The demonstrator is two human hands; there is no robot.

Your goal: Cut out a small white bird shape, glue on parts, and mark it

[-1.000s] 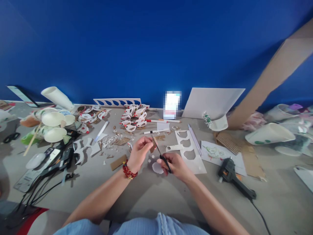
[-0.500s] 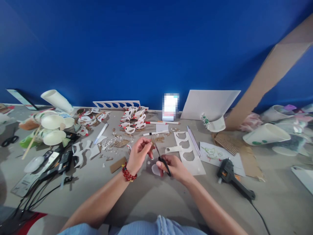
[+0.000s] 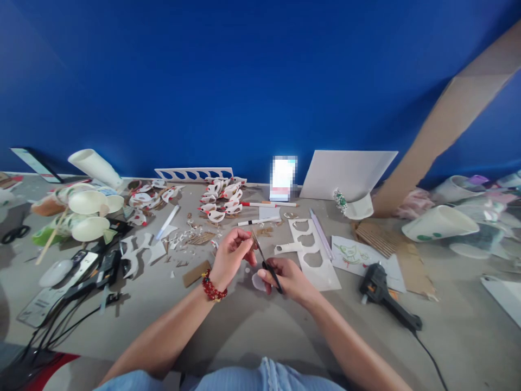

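My right hand [image 3: 287, 276] is closed around the black handles of a pair of scissors [image 3: 272, 275], whose thin blades point up and to the left. The blade tips are right beside the fingertips of my left hand [image 3: 234, 252]. That hand is pinched, and whatever lies between its thumb and fingers is too small or hidden to name. Under the scissors, a pale round piece [image 3: 258, 282] shows next to my right fingers. A white sheet with bird-shaped cut-outs [image 3: 321, 278] lies just right of the right hand. Brown and white scraps [image 3: 199, 239] are scattered beyond the left hand.
White paper birds with red beaks [image 3: 216, 215] cluster at the back. A black glue gun [image 3: 380, 296] with a cord rests at the right, near a bird drawing [image 3: 352, 252]. Cups [image 3: 91, 165], cables and a power strip [image 3: 30, 312] crowd the left. A lit phone [image 3: 281, 179] leans against the blue wall.
The scissors and my right hand have shifted slightly left, bringing the blades closer to the left fingertips. My left hand stays nearly in place.
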